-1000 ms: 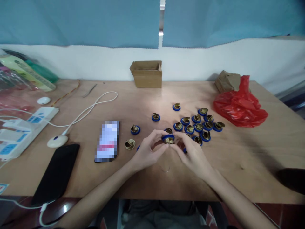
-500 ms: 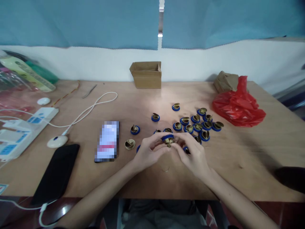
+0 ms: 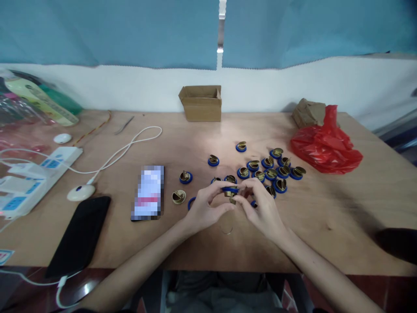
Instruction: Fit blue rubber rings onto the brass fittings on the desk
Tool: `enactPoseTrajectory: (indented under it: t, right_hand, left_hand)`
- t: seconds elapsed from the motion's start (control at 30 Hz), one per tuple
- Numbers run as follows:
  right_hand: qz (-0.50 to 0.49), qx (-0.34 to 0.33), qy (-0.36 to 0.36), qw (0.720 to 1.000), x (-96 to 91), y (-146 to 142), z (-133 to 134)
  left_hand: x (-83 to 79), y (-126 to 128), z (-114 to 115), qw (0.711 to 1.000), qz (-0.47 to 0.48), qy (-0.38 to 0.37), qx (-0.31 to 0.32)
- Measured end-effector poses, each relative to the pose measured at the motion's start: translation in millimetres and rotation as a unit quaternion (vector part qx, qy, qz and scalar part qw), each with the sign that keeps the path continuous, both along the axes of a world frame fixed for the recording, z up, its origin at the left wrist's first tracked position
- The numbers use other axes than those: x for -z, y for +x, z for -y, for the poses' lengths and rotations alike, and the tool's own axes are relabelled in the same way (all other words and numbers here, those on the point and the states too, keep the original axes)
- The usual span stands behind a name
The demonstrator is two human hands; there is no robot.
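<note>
Both my hands meet over the middle of the wooden table (image 3: 342, 208). My left hand (image 3: 203, 208) and my right hand (image 3: 262, 208) pinch between their fingertips a small brass part with a blue ring (image 3: 230, 191), held just above the table. Behind my fingers lies a cluster of several brass parts with blue rings (image 3: 270, 169). Single ones lie apart: a part (image 3: 185, 177) to the left, another part (image 3: 213, 160) behind it, and a bare brass piece (image 3: 178, 197). A loose blue ring (image 3: 191, 202) shows beside my left hand.
A phone with a lit screen (image 3: 148, 192) and a black phone (image 3: 81, 234) lie at the left, near a white cable (image 3: 127, 145), a white puck (image 3: 79, 192) and a power strip (image 3: 35, 174). A cardboard box (image 3: 200, 103) stands at the back. A red plastic bag (image 3: 325, 143) sits at the right.
My hands stay together on the same part, with only small finger shifts; the part sits slightly lower between the fingertips. The view has drifted a little.
</note>
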State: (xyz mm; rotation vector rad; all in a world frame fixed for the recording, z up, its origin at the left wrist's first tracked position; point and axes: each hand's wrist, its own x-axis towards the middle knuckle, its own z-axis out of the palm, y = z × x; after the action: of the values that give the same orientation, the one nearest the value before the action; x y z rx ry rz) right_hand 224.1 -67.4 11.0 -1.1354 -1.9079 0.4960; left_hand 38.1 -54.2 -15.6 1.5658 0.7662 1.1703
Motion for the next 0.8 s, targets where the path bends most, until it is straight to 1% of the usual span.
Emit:
enactPoseTrajectory:
  t: [0.1, 0.37, 0.5, 0.63, 0.7, 0.8]
  right_hand:
    - [0.001, -0.009, 0.002, 1.000, -0.6, 0.0, -0.8]
    - [0.021, -0.032, 0.001, 0.999, 3.6, 2.3, -2.1]
    - [0.022, -0.050, 0.000, 0.999, 6.9, 1.5, -1.2]
    - [0.021, -0.054, -0.006, 0.998, 5.2, 0.0, 1.8]
    - [0.015, -0.045, -0.008, 0.999, 1.3, -0.4, 3.1]
    - [-0.024, -0.003, -0.033, 0.999, -4.7, 0.0, 3.4]
  left_hand:
    - [-2.0, -0.2, 0.5, 0.999, -0.029, 0.014, -0.018]
    - [-7.1, -0.7, 0.1, 0.994, -0.088, 0.055, -0.026]
    - [-8.6, 1.1, 0.6, 0.995, -0.072, 0.066, -0.033]
    - [-6.2, -0.7, -2.2, 0.998, -0.040, 0.042, -0.032]
    - [-4.7, -3.6, -5.1, 0.999, -0.016, 0.028, -0.030]
    - [-3.7, -7.7, -7.8, 1.000, 0.003, 0.019, -0.015]
